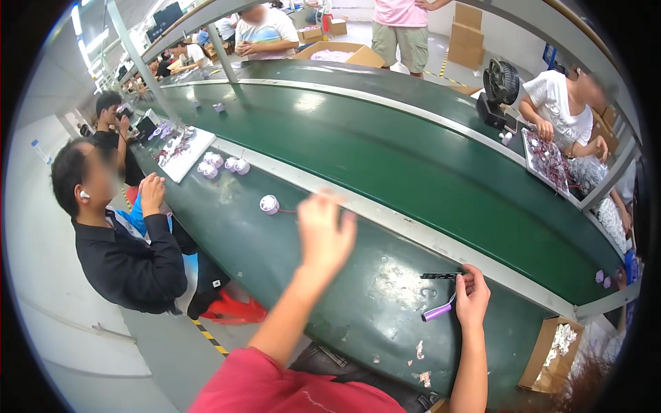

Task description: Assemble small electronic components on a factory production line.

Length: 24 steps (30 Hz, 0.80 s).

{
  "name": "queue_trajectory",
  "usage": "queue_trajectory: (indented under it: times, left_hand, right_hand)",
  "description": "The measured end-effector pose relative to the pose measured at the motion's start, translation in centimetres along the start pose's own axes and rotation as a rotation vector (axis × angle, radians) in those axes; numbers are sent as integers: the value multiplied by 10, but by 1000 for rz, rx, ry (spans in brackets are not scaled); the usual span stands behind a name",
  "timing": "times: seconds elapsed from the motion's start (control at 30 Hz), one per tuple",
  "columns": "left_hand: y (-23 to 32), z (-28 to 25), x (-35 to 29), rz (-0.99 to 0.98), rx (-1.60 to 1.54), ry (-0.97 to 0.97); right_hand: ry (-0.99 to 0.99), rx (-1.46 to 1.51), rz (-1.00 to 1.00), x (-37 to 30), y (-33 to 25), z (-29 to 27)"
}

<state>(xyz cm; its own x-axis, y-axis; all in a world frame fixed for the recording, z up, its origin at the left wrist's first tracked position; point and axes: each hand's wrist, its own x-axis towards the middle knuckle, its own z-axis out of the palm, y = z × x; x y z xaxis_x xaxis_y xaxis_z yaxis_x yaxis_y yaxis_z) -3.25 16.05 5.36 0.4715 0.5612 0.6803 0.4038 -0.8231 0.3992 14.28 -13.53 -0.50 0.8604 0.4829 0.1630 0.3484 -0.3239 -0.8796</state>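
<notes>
Right grip (471, 296) pinching a black strip (438, 276); left grip (325, 230) blurred, near a white round piece (269, 204).
The black strip juts leftward from the right grip, long axis running left to right, near the metal rail (413, 228) at the tabletop's (344, 303) far edge. A pale wire leads from that grip to a purple cylinder (436, 313), its left end slanting toward the near edge. The white round piece sits left of the left grip, much the nearer hand; its red wire (287, 211) points toward that grip, and whether the fingers hold it I cannot tell.
</notes>
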Motion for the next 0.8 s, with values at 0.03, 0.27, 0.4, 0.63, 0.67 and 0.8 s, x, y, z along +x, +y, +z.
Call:
queue_trajectory:
  times: [0.03, 0.27, 0.4, 0.63, 0.67, 0.8]
  left_hand:
    - [-34, -9, 4, -52, 154, 14]
    - [-184, -53, -7, -460, 332, -349]
    - [-129, -38, -3, -438, -238, -189]
    - [-93, -4, -14, -366, 0, -294]
    - [-97, -5, -12, -373, 6, -289]
    - [-127, 1, -6, -456, 241, -159]
  right_hand:
    - [26, 6, -30, 1, -1, 3]
    - [26, 85, -51, 4, -2, 8]
    - [27, 93, -30, 7, 9, 0]
    - [-49, 60, -13, 10, 2, 4]
    - [-59, 62, -17, 10, 2, 3]
    - [-58, 62, -19, 5, 10, -4]
